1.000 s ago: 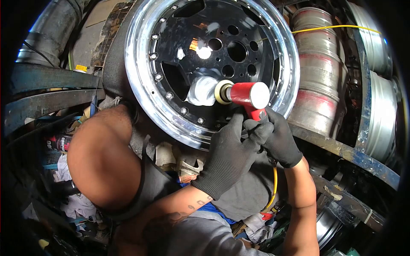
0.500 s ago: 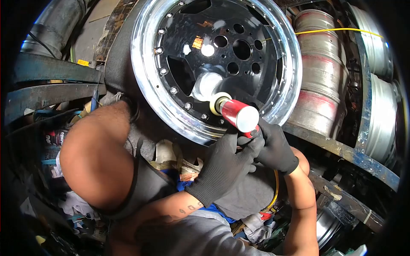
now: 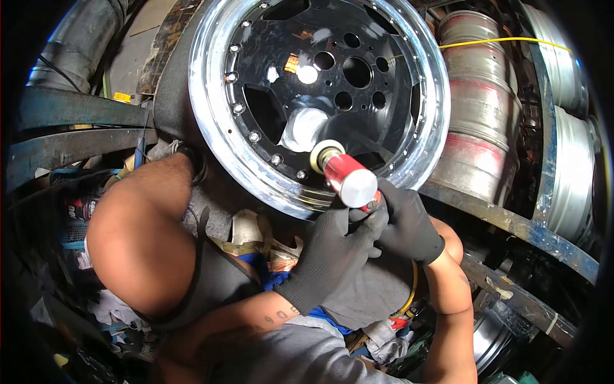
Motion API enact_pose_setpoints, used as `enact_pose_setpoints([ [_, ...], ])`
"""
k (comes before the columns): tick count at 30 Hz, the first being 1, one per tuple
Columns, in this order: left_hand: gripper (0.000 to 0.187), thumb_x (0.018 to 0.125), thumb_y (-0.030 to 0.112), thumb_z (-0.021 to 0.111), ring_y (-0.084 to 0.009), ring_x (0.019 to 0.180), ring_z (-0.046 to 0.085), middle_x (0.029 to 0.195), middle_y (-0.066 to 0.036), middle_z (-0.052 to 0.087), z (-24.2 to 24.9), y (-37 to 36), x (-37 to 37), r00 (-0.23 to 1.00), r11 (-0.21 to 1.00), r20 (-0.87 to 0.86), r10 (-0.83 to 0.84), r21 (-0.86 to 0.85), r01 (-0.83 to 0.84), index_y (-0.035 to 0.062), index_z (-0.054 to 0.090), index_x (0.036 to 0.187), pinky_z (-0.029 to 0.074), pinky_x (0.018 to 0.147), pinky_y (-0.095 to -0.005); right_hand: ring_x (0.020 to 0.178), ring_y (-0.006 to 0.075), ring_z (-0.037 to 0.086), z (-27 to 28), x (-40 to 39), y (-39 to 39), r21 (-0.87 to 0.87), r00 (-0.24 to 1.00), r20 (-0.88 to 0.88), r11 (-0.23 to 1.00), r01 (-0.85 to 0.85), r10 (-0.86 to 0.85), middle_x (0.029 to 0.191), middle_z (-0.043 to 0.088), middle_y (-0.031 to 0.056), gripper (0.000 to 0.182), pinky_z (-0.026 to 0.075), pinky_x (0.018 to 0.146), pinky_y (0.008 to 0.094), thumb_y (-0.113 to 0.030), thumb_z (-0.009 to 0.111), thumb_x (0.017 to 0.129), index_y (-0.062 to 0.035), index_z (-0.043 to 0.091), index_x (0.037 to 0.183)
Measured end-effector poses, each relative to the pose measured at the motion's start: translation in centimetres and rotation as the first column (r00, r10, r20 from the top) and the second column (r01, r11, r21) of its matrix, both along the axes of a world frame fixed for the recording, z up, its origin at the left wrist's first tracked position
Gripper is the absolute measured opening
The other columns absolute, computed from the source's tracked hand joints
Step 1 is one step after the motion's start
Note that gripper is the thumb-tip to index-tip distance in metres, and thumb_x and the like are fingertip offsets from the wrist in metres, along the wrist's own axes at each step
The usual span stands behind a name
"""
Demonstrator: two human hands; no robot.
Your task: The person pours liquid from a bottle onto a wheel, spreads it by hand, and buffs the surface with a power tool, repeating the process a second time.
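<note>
A glossy black wheel (image 3: pixel 384 128) with a shiny metal rim and small bolts fills the upper middle. Against its lower face rests the pale round pad (image 3: pixel 327 155) of a red power tool (image 3: pixel 348 174) with a silver end cap. My left hand (image 3: pixel 339 246), in a black glove, is closed around the tool's handle from the left. From the right, my gloved right hand (image 3: pixel 407 224) wraps the same handle, and the two hands touch. Most of the handle is hidden by the fingers.
Stacked metal rims (image 3: pixel 476 115) stand on a blue metal rack (image 3: pixel 511 221) at the right. A yellow hose (image 3: pixel 511 40) crosses above them. Blue metal bars (image 3: pixel 80 107) lie at the left. My bare knee (image 3: pixel 141 243) is at the lower left, near cloths.
The tool and both hands have shifted slightly left. The wheel also appears a little farther left in the view. Both hands keep their hold.
</note>
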State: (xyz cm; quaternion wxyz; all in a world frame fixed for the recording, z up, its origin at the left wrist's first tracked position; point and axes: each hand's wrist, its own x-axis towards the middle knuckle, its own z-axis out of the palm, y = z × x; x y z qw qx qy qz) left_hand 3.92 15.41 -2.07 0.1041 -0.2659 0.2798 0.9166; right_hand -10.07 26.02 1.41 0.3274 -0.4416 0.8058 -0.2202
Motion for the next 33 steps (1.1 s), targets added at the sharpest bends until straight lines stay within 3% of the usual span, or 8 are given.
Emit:
enact_pose_setpoints([
  [4,0.042,0.104,0.031,0.065,-0.0116,0.091,0.068,0.107,-0.01,0.066,0.7,-0.3,-1.8,0.994,0.985,-0.008,0.111,-0.129,-0.111,-0.0087,0.06,0.119,0.063,0.069,-0.0273,0.073,0.032,0.071,0.3,-0.6,-0.8,-0.001,0.993,0.025,0.993,0.118,-0.118,0.084,0.07,0.0205,0.038,0.053,0.068,0.0393,-0.026,0.08,0.091,-0.0006,0.065,0.115],
  [7,0.04,0.102,0.034,0.068,-0.0125,0.083,0.07,0.099,-0.01,0.069,0.8,-0.2,-2.6,0.983,0.965,0.0,0.186,-0.189,-0.182,-0.0026,0.061,0.114,0.064,0.064,-0.0297,0.074,0.0247,0.069,0.5,-1.2,-1.4,-0.002,0.983,0.046,0.984,0.18,-0.18,0.085,0.069,0.02,0.035,0.053,0.071,0.0375,-0.023,0.078,0.092,0.0003,0.066,0.114],
  [8,0.04,0.102,0.036,0.069,-0.0133,0.083,0.072,0.093,-0.011,0.07,0.1,-0.3,-3.0,0.989,0.928,-0.025,0.148,-0.342,-0.147,-0.002,0.062,0.111,0.062,0.062,-0.0297,0.076,0.0229,0.069,0.3,-1.4,-1.5,-0.009,0.977,0.064,0.979,0.205,-0.204,0.087,0.07,0.0197,0.035,0.053,0.072,0.037,-0.023,0.077,0.092,0.0004,0.066,0.116],
  [13,0.048,0.101,0.044,0.069,-0.0153,0.078,0.072,0.092,-0.011,0.068,0.6,-1.2,-4.1,0.986,0.929,-0.027,0.167,-0.329,-0.167,-0.0028,0.06,0.11,0.06,0.06,-0.0296,0.09,0.0095,0.064,0.4,-2.1,-2.2,0.04,0.893,0.268,0.93,0.364,-0.361,0.099,0.073,0.009,0.035,0.055,0.08,0.0322,-0.015,0.073,0.093,0.0012,0.065,0.123],
  [15,0.055,0.102,0.048,0.067,-0.0133,0.085,0.07,0.104,-0.012,0.065,0.8,-1.8,-4.1,0.992,0.942,-0.037,0.12,-0.31,-0.125,-0.0054,0.058,0.113,0.062,0.065,-0.0279,0.09,0.0096,0.065,0.4,-2.0,-2.3,0.033,0.885,0.287,0.927,0.373,-0.366,0.1,0.073,0.0082,0.036,0.055,0.08,0.0312,-0.014,0.073,0.093,0.0012,0.065,0.124],
  [22,0.053,0.101,0.045,0.069,-0.0141,0.08,0.072,0.105,-0.012,0.066,1.0,-1.9,-2.7,0.997,0.946,-0.035,0.075,-0.314,-0.082,-0.0048,0.057,0.114,0.061,0.065,-0.0275,0.091,0.0116,0.067,0.6,-1.4,-1.9,0.126,0.896,0.274,0.936,0.328,-0.351,0.102,0.073,0.0088,0.038,0.055,0.08,0.0316,-0.014,0.075,0.092,0.0001,0.064,0.126],
  [27,0.05,0.103,0.042,0.067,-0.0158,0.077,0.074,0.105,-0.012,0.069,1.5,-1.6,-1.4,0.989,0.958,-0.054,0.136,-0.249,-0.145,-0.0058,0.057,0.116,0.06,0.066,-0.0274,0.085,0.0146,0.068,-0.1,-0.5,-1.2,0.026,0.946,0.219,0.97,0.241,-0.241,0.093,0.073,0.0143,0.038,0.055,0.078,0.0339,-0.016,0.075,0.092,-0.0001,0.065,0.124],
  [33,0.04,0.104,0.033,0.067,-0.0127,0.085,0.071,0.099,-0.009,0.067,1.4,-1.5,-0.3,0.998,0.987,0.031,0.051,-0.156,-0.046,-0.0013,0.056,0.122,0.062,0.066,-0.0282,0.079,0.0207,0.07,-0.2,0.5,-1.0,0.04,0.963,0.186,0.98,0.193,-0.197,0.089,0.072,0.0178,0.035,0.054,0.075,0.0358,-0.014,0.074,0.089,-0.0001,0.065,0.12],
])
